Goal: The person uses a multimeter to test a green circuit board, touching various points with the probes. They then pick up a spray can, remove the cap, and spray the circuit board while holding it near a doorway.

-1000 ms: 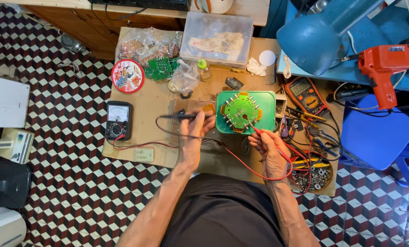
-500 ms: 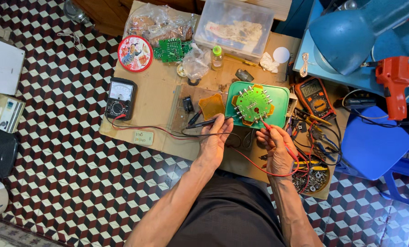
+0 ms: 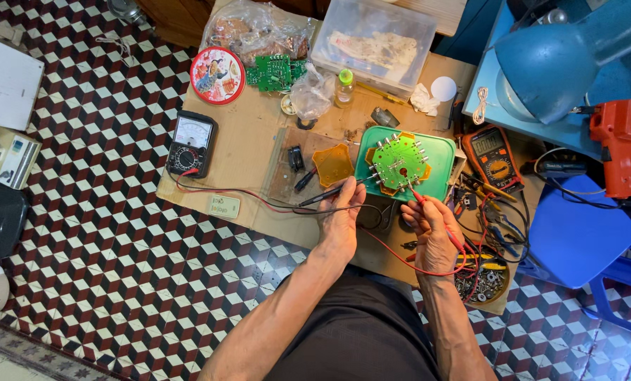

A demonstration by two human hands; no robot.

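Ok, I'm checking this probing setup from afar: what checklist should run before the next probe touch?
1. Left hand grips black probe: ok.
2. Right hand grips red probe: ok.
3. Red tip on the green circuit board: ok.
4. Black tip on the board: not ok, short of it.
5. Analog multimeter leads plugged in: ok.
6. Meter range setting: cannot tell.

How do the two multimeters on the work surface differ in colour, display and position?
The black multimeter has a needle dial, while the orange multimeter has a flat digital screen. The black multimeter lies left of the left hand; the orange multimeter lies up and right of the right hand, among tools. Both lie face up with a round selector knob.
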